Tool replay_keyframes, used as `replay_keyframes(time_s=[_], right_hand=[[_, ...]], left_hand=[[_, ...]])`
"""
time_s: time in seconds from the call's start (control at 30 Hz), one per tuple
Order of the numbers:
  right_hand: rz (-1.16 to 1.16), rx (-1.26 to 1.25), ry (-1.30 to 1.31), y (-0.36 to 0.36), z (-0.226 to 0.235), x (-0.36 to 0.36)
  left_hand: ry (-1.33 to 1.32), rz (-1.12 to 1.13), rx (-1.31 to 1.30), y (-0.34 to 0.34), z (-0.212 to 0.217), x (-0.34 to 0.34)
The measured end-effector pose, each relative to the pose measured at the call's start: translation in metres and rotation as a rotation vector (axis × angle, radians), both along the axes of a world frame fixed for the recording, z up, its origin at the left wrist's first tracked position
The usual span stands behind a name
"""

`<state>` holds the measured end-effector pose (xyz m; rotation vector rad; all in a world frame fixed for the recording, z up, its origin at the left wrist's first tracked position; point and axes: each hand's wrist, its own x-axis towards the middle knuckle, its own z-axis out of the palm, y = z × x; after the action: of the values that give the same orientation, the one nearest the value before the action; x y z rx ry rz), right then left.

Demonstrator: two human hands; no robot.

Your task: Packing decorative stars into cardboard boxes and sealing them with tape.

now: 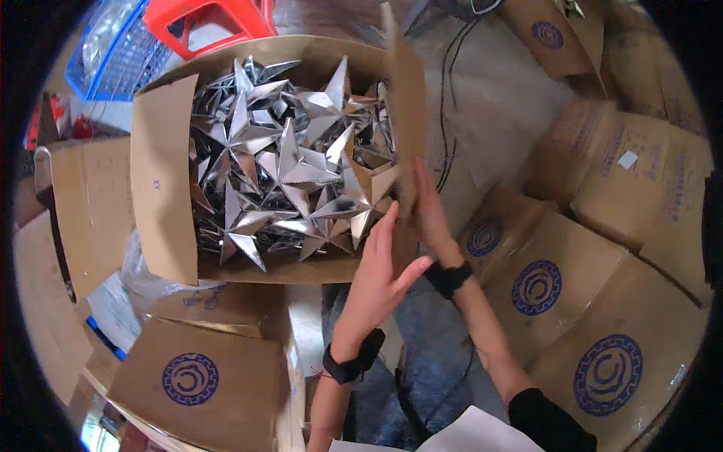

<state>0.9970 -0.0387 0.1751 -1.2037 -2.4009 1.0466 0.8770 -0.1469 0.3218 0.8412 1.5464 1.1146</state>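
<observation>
An open cardboard box [158, 181] stands in front of me, heaped with shiny silver metal stars [290, 162] that have pointed arms and serrated edges. Its right flap [409, 113] is raised and slightly blurred. My left hand [378, 275] is at the box's near right corner, fingers stretched toward the flap's inner side and thumb spread out, holding nothing. On the flap's outer side, my right hand [434, 222] lies with fingers extended, against it or very close to it. Both wrists wear black bands.
Sealed cardboard boxes [536, 290] with round blue prints are stacked at the right, and another closed box [203, 384] sits at the near left. A red plastic stool [203, 19] and a blue basket [120, 53] are behind. Dark cables [448, 98] run along the floor.
</observation>
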Motion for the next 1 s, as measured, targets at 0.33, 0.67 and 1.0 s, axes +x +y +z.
replay_keyframes(time_s=[0.33,0.67,1.0], right_hand=[[0.024,0.261,-0.678,-0.046,-0.045,-0.081],[0.462,0.258,-0.453,-0.045,-0.011,-0.103],[0.514,0.461,-0.666,-0.052,-0.049,-0.108]], left_hand=[[0.807,0.090,-0.498,-0.080,-0.107,-0.045],[1.060,-0.161,-0.488,-0.071,-0.179,-0.006],[0.826,-0.221,-0.550,-0.065,-0.195,-0.016]])
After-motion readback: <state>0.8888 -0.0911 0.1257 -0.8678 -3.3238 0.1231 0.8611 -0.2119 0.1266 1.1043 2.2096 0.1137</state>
